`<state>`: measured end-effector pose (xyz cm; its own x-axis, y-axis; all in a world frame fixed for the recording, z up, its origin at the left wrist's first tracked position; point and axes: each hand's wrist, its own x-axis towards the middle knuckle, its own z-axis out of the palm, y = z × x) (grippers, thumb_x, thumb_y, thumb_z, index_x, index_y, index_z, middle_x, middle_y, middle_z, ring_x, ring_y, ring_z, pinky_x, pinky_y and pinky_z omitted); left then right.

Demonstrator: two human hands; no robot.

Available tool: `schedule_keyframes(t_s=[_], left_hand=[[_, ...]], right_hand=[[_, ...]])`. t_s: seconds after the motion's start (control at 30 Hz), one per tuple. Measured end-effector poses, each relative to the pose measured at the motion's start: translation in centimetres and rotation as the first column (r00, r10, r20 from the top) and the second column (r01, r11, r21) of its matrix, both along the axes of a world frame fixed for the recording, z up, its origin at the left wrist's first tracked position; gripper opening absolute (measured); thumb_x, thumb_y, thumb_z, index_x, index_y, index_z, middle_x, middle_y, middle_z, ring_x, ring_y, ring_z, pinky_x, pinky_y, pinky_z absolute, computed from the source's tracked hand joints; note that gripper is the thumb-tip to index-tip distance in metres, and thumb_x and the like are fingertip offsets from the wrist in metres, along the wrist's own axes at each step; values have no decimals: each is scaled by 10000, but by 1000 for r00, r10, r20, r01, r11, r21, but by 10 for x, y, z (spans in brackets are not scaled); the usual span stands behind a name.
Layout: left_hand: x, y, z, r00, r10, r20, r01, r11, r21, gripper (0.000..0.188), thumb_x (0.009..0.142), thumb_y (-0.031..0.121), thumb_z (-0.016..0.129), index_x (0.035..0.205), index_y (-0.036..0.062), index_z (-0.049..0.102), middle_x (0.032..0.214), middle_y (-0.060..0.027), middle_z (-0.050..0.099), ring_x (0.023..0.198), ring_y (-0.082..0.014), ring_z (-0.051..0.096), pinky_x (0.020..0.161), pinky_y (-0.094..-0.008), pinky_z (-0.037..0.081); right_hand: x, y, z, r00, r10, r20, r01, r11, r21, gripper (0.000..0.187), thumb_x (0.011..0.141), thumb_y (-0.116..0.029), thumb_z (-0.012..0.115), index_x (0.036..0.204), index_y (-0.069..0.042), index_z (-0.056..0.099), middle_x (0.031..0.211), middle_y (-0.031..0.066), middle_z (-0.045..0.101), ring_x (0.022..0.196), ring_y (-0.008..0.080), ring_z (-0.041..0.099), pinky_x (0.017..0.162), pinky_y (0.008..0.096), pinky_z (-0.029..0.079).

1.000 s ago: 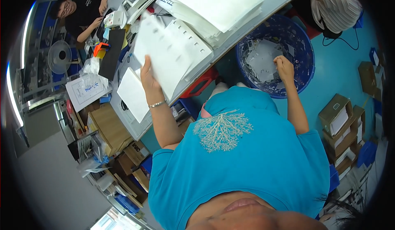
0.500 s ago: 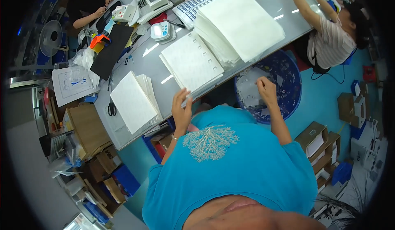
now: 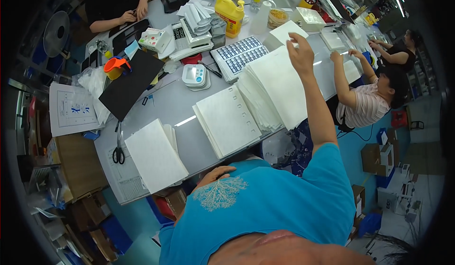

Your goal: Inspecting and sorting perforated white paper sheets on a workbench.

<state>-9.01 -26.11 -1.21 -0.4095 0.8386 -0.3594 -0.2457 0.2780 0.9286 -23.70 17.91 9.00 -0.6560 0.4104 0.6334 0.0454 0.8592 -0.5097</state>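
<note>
Hidden or cut off, as my head camera gives it: one blue bin (image 3: pixel 301 144), mostly covered by the table edge, paper and right arm; one left hand (image 3: pixel 215 174), part of it lost against the blue shirt (image 3: pixel 265 203); one co-worker at the upper left, cropped by the rim. Fingers, right hand (image 3: pixel 300 55): loosely bent and parted, raised at the right side of the large white stack (image 3: pixel 279 82), near the white box (image 3: pixel 286 34); I see nothing in its grasp and cannot tell whether it touches paper. Fingers, left: fairly straight and close together, low at the table edge below the notched stack (image 3: pixel 226 120); I cannot tell whether the palm holds anything. The large stack lies on the table, beside and right of the notched one. Changes since half a second ago: right hand moved from over the bin to the large stack; left hand lowered toward the shirt.
</note>
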Motion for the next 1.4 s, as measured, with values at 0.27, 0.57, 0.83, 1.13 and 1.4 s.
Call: schedule_keyframes(t_s=[0.27,0.57,0.83,1.13,1.4], left_hand=[[-1,2,-13,982,185,-28,-186,980,-71,473,969,397,474,1296,59,524,1322,-141,493,1271,-249,421,1082,-365,293],[11,13,-21,892,448,60,-434,885,-168,465,937,385,546,1282,74,541,1288,-127,527,1240,-232,456,1064,-366,320],[1,19,-1,859,492,139,-469,867,-170,490,918,375,579,1302,76,517,1284,-147,518,1232,-258,455,1055,-382,337],[1,11,-3,898,439,35,-435,896,-90,472,911,353,582,1314,118,509,1313,-111,504,1249,-251,445,1052,-393,361],[15,-14,11,874,486,-21,-486,874,-1,529,870,361,632,1326,126,503,1294,-95,536,1228,-243,473,1041,-381,377]], right_hand=[[-203,33,-7,992,118,40,-123,872,474,652,720,-116,634,1321,-5,405,1362,179,436,1266,327,412,1037,425,357],[-269,64,-67,895,235,379,-359,883,300,574,798,-209,646,1320,-92,437,1396,82,440,1179,292,518,901,386,475],[-271,72,-39,853,178,491,-448,734,511,343,841,-275,607,1156,-138,605,1202,44,610,1027,263,612,817,394,504],[-196,-22,35,840,419,345,-406,907,-113,229,925,-249,597,1006,-63,703,629,9,605,532,42,529,505,198,439],[-110,-146,28,513,803,303,-796,577,-183,193,868,-36,450,702,-18,546,638,-18,495,581,52,433,529,206,338]])
